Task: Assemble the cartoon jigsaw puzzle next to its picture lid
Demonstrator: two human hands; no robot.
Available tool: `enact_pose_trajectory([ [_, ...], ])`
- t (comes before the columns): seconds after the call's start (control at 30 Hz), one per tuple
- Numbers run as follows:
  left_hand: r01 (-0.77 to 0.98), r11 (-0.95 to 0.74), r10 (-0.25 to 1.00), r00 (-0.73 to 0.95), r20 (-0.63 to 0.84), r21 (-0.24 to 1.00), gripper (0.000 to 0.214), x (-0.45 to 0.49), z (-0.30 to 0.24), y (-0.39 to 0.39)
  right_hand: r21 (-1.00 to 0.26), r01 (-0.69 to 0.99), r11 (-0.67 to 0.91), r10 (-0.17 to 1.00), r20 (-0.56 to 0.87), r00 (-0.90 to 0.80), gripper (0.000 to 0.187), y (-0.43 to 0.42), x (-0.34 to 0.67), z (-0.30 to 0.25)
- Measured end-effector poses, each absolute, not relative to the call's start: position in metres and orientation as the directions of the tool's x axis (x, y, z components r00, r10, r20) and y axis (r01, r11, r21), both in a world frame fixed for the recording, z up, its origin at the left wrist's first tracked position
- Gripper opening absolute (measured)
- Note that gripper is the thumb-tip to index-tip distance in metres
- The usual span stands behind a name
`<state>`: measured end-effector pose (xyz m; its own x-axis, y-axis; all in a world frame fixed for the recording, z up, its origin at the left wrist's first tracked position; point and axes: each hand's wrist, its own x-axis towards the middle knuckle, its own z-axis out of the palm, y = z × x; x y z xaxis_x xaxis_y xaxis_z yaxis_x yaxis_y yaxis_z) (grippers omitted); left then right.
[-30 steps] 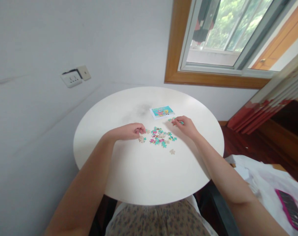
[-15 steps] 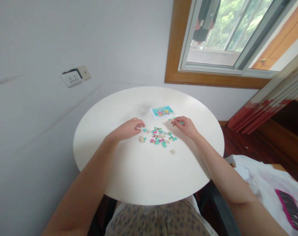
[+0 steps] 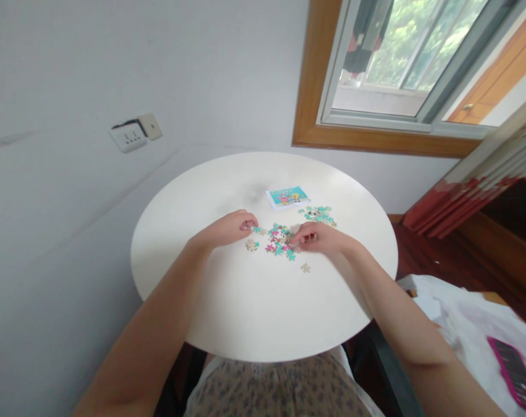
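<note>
A heap of loose jigsaw pieces (image 3: 278, 241), teal, pink and tan, lies in the middle of the round white table (image 3: 254, 313). My left hand (image 3: 228, 227) rests at the heap's left edge, its fingers curled and pinched on a small piece. My right hand (image 3: 315, 238) lies at the heap's right side with its fingertips drawn together over the pieces. A joined cluster of teal pieces (image 3: 319, 214) sits behind my right hand. A small picture card (image 3: 287, 197) lies farther back. One tan piece (image 3: 305, 267) sits alone nearer to me.
A wall with a socket plate (image 3: 135, 133) stands to the left. A wood-framed window (image 3: 401, 87) is behind the table. At the right lie white cloth (image 3: 458, 324) and a phone in a pink case (image 3: 514, 373).
My right hand has moved from the teal cluster at the back toward the loose heap, uncovering that cluster. My left hand has shifted slightly back along the heap's left edge.
</note>
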<state>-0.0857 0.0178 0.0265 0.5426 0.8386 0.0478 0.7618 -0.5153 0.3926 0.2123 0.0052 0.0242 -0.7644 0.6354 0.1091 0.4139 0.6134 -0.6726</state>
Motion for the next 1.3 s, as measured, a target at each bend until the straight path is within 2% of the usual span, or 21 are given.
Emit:
enact_pose_trajectory([
  [0.13,0.766,-0.514,0.839,0.542,0.042,0.387,0.034,-0.085,0.027,0.018,-0.636,0.411,0.653,0.596,0.097,-0.797,0.021,0.002,0.213,0.024],
  [0.3,0.766,-0.518,0.837,0.546,0.039,0.381,0.034,-0.084,0.027,0.017,-0.604,0.476,0.64,0.641,0.078,-0.763,0.014,0.002,0.218,0.025],
  [0.4,0.768,-0.517,0.838,0.545,0.04,0.378,0.034,-0.084,0.027,0.017,-0.587,0.493,0.642,0.655,0.084,-0.751,0.018,0.001,0.218,0.027],
  [0.57,0.764,-0.518,0.837,0.545,0.047,0.384,0.033,-0.085,0.026,0.018,-0.492,0.441,0.751,0.576,0.161,-0.801,0.018,-0.003,0.21,0.027],
  [0.7,0.766,-0.514,0.839,0.543,0.038,0.385,0.033,-0.085,0.026,0.017,-0.44,0.448,0.778,0.56,0.163,-0.812,0.015,-0.008,0.204,0.028],
  [0.8,0.763,-0.518,0.836,0.548,0.04,0.387,0.033,-0.085,0.026,0.018,-0.414,0.478,0.775,0.575,0.144,-0.806,0.024,-0.012,0.204,0.029],
  [0.97,0.767,-0.513,0.838,0.544,0.035,0.385,0.034,-0.086,0.023,0.02,-0.402,0.505,0.764,0.598,0.145,-0.788,0.024,-0.012,0.206,0.029],
  [1.3,0.77,-0.508,0.842,0.539,0.034,0.386,0.034,-0.085,0.026,0.018,-0.41,0.464,0.785,0.553,0.128,-0.823,0.017,-0.012,0.201,0.031],
])
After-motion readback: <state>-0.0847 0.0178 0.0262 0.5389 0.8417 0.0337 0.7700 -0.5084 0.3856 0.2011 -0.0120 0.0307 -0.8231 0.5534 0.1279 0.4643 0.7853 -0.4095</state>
